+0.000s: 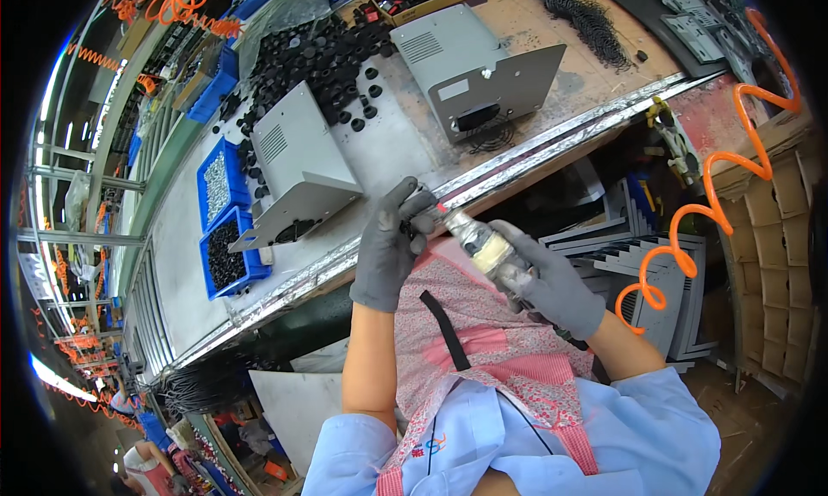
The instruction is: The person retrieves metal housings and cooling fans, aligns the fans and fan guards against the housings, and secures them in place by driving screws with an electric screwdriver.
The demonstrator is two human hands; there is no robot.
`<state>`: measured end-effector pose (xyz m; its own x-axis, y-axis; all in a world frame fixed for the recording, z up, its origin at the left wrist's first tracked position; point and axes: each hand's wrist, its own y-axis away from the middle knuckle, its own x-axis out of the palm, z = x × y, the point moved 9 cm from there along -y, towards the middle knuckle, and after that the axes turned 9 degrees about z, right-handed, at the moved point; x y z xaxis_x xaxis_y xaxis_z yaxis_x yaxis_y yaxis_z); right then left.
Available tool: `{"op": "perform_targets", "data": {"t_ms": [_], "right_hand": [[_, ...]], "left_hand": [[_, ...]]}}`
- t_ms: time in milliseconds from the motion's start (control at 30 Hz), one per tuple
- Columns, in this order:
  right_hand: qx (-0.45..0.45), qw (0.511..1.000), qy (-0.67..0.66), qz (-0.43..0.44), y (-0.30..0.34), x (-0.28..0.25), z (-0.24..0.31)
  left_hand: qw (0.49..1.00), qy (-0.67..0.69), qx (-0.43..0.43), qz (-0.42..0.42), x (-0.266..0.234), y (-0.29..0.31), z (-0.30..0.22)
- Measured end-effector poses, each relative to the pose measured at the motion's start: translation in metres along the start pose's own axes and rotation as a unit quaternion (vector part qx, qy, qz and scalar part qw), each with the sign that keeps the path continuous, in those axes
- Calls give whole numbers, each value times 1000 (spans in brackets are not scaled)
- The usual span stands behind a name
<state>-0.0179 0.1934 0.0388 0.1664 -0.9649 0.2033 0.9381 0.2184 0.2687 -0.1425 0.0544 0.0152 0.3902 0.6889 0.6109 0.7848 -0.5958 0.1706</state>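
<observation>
Your right hand, in a grey glove, has its grip wrapped around a handheld power screwdriver, held just off the near edge of the tabletop above your patterned apron. The tool points up and left, its tip at your left hand — also grey-gloved, fingers pressed together at the tip, pinching something too small to make out. Both hands sit close to the tabletop's foil-taped edge. On the tabletop: a grey metal housing just beyond your left hand, a second grey housing further right, a heap of black round parts behind them. Two blue bins at left — one of pale screws, one of dark. An orange coiled air hose hangs at right.
</observation>
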Motion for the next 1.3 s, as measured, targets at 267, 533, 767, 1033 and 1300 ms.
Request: {"op": "perform_targets", "data": {"t_ms": [267, 533, 767, 1033, 1300], "right_hand": [[-35, 984, -53, -166, 5, -76, -5], [-38, 979, -61, -191, 0, -96, -8], [-42, 979, -57, -193, -3, -100, -8], [-59, 983, -43, -169, 1, -95, 0], [-62, 983, -45, -166, 0, -88, 8]], "left_hand": [[949, -305, -12, -76, 7, -17, -13], [887, -452, 55, -80, 25, -46, -14], [856, -514, 19, -41, 50, -83, -4], [881, -468, 57, -46, 53, -91, 0], [860, -497, 112, -36, 62, -82, -9]]}}
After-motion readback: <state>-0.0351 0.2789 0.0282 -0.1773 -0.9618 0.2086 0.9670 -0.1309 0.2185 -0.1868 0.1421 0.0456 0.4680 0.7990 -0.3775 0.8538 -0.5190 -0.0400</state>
